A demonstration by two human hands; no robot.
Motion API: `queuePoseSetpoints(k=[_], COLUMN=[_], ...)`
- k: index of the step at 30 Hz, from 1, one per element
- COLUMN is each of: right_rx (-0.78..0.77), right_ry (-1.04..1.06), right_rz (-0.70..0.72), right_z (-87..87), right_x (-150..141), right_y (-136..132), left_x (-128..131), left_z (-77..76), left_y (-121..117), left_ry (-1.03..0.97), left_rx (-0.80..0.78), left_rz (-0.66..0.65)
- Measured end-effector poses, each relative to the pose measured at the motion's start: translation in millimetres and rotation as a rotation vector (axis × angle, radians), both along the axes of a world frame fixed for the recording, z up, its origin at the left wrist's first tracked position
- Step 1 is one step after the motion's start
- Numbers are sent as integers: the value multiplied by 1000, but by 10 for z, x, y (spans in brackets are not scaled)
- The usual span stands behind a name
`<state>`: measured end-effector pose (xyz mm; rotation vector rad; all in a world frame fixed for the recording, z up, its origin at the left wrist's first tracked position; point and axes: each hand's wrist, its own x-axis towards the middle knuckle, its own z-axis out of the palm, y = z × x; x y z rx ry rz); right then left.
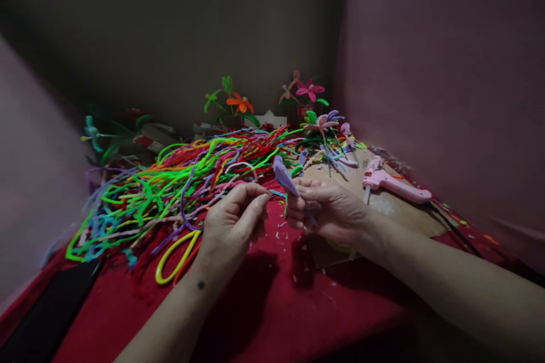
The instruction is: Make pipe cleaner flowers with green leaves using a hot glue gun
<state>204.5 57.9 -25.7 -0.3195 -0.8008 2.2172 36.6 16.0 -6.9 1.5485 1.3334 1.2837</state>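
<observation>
My right hand is closed round a lilac pipe cleaner petal, which stands up out of the fingers. A light blue pipe cleaner runs from that hand toward my left hand. The thumb and forefinger of my left hand pinch the strand's near end, with the other fingers curled under. Both hands are held above a red tablecloth. My right fingers hide the base of the petal. Just beyond the left hand lies a large heap of coloured pipe cleaners.
A pink glue gun lies on a cardboard sheet at the right, its black cord trailing off. Finished pipe cleaner flowers rest behind it, and more flowers stand at the back. A black flat object is at the left edge.
</observation>
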Motion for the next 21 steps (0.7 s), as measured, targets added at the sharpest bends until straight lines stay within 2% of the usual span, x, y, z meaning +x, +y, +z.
queuePoseSetpoints(k=[4, 7, 10, 17, 21], right_rx=[150, 263, 351, 511, 602], right_ry=[-142, -198, -298, -501, -539], right_rz=[-226, -327, -396, -509, -566], right_z=[-5, -38, -53, -97, -142], right_x=[-52, -84, -106, -126, -126], right_y=[-13, -22, -53, -119, -120], left_x=[0, 14, 32, 85, 113], left_z=[-30, -75, -110, -91, -78], left_y=[24, 52, 64, 21, 28], left_ry=[-136, -234, -253, -44, -67], left_rx=[-139, -213, -217, -155, -112], left_rz=[-165, -218, -201, -53, -34])
